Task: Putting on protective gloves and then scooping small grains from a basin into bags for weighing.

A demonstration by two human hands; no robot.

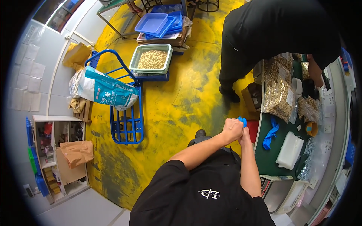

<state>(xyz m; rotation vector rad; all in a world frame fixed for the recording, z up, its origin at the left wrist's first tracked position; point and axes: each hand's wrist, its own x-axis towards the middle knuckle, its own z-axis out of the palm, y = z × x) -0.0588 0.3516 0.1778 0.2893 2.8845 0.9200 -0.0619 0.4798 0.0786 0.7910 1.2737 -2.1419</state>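
My left hand is closed in a fist in front of my body. Against it, on its right side, is my right hand, its fingers curled and partly hidden by the left. A crumpled blue glove pokes out at the far side of the two hands, gripped between them; most of it is covered. To the right, a second blue glove lies limp on the green-topped workbench. Beside it is a stack of clear plastic bags.
Bags of small brass-coloured parts crowd the bench, where a person in black bends over. A blue trolley carries a white-and-teal sack. Near it sits a pale green tub of brass parts. A red stool stands by the bench.
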